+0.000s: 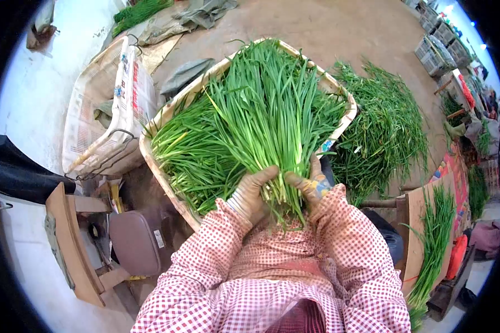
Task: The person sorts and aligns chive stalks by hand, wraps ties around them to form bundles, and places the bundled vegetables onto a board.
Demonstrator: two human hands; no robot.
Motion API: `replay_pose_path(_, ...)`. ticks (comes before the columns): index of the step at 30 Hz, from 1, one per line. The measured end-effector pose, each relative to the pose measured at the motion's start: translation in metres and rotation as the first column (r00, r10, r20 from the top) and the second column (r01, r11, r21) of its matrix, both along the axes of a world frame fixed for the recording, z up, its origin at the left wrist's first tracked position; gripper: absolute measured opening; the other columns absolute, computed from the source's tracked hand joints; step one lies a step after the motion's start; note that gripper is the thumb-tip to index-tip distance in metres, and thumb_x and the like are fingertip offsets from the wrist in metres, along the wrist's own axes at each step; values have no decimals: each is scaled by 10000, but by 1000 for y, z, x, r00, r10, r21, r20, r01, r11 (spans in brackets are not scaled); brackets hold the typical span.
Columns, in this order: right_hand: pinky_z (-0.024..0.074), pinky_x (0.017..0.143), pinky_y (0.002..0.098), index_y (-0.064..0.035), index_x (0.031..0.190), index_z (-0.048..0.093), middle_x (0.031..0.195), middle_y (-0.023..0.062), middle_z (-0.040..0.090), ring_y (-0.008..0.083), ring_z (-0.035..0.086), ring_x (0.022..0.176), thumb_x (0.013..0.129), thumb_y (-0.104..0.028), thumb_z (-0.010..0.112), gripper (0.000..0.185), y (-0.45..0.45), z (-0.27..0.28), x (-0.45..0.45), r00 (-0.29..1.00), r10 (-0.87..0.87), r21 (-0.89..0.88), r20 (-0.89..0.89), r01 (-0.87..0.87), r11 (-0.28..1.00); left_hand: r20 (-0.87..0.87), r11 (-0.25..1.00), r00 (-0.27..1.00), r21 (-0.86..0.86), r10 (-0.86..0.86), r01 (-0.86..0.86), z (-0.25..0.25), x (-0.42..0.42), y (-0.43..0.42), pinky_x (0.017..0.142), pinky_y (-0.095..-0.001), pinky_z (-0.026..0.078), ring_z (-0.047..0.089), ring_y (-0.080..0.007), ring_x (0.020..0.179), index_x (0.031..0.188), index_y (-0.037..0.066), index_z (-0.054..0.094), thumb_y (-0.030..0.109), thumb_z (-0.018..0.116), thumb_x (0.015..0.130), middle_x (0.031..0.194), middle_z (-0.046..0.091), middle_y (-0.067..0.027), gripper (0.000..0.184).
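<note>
Both hands wear soiled work gloves. My left hand (254,194) is wrapped round the lower left side of a bunch of long green leafy stalks (272,122). On the other side, my right hand (311,186) grips the same bunch, its thumb across the pale stem ends. The leaves fan out away from me over a white plastic crate (164,188). More green stalks (191,150) lie in the crate under and beside the bunch. The palms are partly hidden by the stems.
Empty white crates (94,119) stand at the left, near a brown chair back (133,243). A heap of loose greens (378,127) lies on the floor right of the crate. More stalks (436,238) rest on a board (419,216) at lower right. Grey cloths (186,75) lie beyond.
</note>
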State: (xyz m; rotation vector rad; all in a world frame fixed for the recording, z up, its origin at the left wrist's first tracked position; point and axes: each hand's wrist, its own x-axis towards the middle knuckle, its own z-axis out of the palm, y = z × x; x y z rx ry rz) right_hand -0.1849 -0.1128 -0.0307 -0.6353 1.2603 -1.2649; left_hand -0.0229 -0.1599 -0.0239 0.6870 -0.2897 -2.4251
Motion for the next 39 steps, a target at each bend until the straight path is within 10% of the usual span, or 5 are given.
replay_pose_path(5,362,1044,383,19,1431,91,1278,155,515,282,497,1191,586,-198,888,1182,-12,5,5,798,164,-21,-580,-216,976,110,988,983,-69,145,-138,-5,-15,2,805,-401,550,649,-259,884,1164,0,547,213,661,831,1014,653,-141,411)
replay_pose_path(8,291,1086,381,11,1444,119,1337,225,413,317,395,1270,485,-296,920,1287,-10,32,11,985,63,-19,160,-61,998,-42,998,998,46,55,-53,2,-4,-3,831,-441,546,641,-303,940,1209,-7,519,226,680,821,1083,636,-173,480)
replay_pose_path(18,502,870,401,-128,1473,135,1211,155,563,291,590,1045,684,48,743,1011,-11,3,-6,994,27,59,110,-33,998,-80,1000,997,14,-15,16,-19,39,-16,851,-449,538,651,-299,934,1230,-18,512,233,665,813,1085,642,-170,510)
replay_pose_path(33,51,1133,521,-69,1455,182,1387,44,460,265,322,1350,681,-691,652,1099,-24,-46,10,928,190,-273,-319,-282,920,94,988,988,-82,-126,134,-15,18,-16,839,-402,552,637,-259,999,1249,-18,497,168,681,822,1131,627,-149,501)
replay_pose_path(39,380,1033,504,-74,1196,584,1198,118,609,312,569,1095,860,-508,556,549,-55,-32,1,229,-285,319,931,-128,939,152,986,979,-77,-137,150,-27,40,-21,773,-366,563,661,-237,897,1199,-19,542,86,664,796,1078,646,-135,434)
